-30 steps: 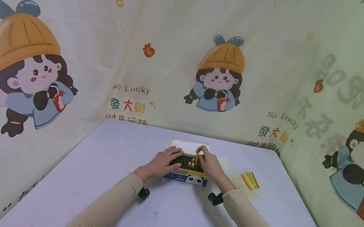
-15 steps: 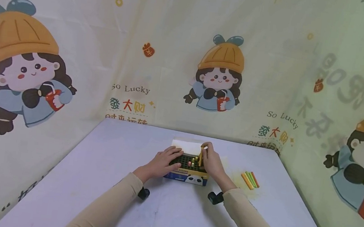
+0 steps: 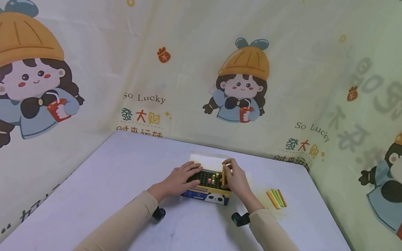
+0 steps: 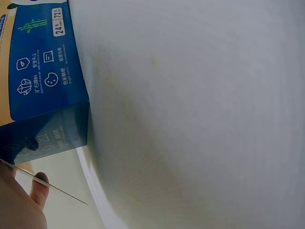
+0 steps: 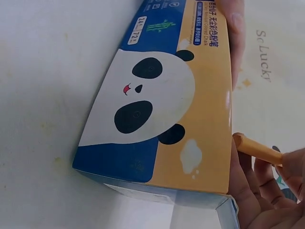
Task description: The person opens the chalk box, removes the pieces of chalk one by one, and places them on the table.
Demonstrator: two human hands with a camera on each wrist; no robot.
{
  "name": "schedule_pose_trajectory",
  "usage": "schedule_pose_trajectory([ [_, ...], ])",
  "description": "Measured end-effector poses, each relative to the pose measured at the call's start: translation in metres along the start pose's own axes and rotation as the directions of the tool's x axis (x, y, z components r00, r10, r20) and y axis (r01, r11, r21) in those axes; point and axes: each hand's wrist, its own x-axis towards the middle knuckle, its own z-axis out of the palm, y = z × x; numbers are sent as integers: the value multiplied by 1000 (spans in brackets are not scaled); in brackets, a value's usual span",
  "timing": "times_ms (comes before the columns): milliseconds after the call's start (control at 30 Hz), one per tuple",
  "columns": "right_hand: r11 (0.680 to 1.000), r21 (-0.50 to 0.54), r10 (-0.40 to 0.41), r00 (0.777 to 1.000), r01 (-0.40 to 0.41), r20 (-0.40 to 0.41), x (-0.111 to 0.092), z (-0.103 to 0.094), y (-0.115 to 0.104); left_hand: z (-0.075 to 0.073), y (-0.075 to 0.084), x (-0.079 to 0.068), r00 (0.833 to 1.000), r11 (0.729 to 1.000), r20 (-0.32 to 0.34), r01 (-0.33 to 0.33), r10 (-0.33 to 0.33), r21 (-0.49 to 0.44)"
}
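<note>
A chalk box [image 3: 198,195] with a panda on its front stands in the middle of the table. Its black top tray of holes [image 3: 200,179] shows several short chalk ends [image 3: 213,180]. My left hand [image 3: 178,179] rests over the box's left end, fingers spread. At the right end, my right hand [image 3: 236,180] pinches an orange-yellow chalk stick [image 3: 223,175], held nearly upright over the tray. In the right wrist view the same chalk stick [image 5: 259,150] shows past the box's upper edge, gripped at one end. The left wrist view catches part of the left hand [image 4: 24,200] behind the box.
Behind the tray the box's white lid flap [image 3: 206,160] stands raised. Several loose chalk sticks [image 3: 276,199], orange, green and red, lie on the table right of my right hand. A printed curtain [image 3: 191,79] closes off the table's back.
My right hand has shifted slightly to the right along the tray with the chalk stick, which stays upright. The left hand has kept its place on the box.
</note>
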Motion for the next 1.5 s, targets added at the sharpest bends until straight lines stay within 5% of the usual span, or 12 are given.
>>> schedule_pose_trajectory([
  [267, 997, 59, 61, 997, -59, -45, -1, -9, 4, 2, 0, 0, 1000, 1000, -9, -10, 10, -7],
  [667, 962, 238, 160, 981, -131, -107, -2, -51, 31, 1, 0, -1, 1000, 1000, -19, -7, 7, -4],
  [1167, 948, 270, 207, 970, -166, -130, -7, -77, 57, -1, 0, -1, 1000, 1000, -4, -7, 7, -2],
  [1500, 947, 204, 280, 950, -250, -138, -17, -90, 82, -1, 0, -3, 1000, 1000, 0, -12, 12, -12],
])
